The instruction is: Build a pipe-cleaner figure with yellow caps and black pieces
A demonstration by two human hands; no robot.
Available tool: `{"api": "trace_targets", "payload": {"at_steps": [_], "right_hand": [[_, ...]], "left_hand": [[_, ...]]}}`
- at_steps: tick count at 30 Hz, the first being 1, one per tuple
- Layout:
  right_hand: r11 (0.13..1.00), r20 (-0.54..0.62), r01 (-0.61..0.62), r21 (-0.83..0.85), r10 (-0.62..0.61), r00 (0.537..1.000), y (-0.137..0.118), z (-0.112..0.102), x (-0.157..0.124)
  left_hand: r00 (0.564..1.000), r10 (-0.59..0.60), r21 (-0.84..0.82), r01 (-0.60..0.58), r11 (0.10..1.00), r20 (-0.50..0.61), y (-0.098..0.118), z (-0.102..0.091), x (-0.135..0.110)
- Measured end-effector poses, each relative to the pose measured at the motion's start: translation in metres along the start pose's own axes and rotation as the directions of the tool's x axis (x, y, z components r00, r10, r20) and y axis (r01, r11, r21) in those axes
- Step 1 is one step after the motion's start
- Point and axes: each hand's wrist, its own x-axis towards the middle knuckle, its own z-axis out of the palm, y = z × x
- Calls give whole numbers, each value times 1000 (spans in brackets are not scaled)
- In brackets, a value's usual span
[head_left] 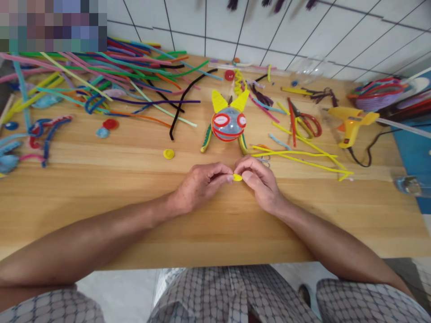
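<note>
Left hand point(201, 186) and right hand point(264, 185) are pinching a yellow piece point(237, 177) at six o'clock from the figure point(230, 124); a slackening pinch could be dropping it.

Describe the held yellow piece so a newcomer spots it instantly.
On the wooden table, find the yellow-eared figure near the middle. Just nearer the wearer, the fingertips of the left hand and right hand meet at the small yellow piece. A similar yellow disc lies loose to the left; this one is held.
</note>
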Motion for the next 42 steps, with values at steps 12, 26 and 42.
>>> {"api": "trace_targets", "payload": {"at_steps": [12, 26, 42], "right_hand": [[1000, 8, 4, 31, -4, 1000, -1, 1, 0], [999, 10, -19, 28, 19, 1000, -1, 1, 1], [1000, 41, -25, 6, 25, 999, -4, 0, 2]], "left_hand": [[1000, 3, 13, -3, 1000, 3, 2, 0, 0], [1000, 23, 18, -23, 1000, 4, 1, 0, 0], [998, 61, 50, -62, 997, 5, 0, 1, 0]]}}
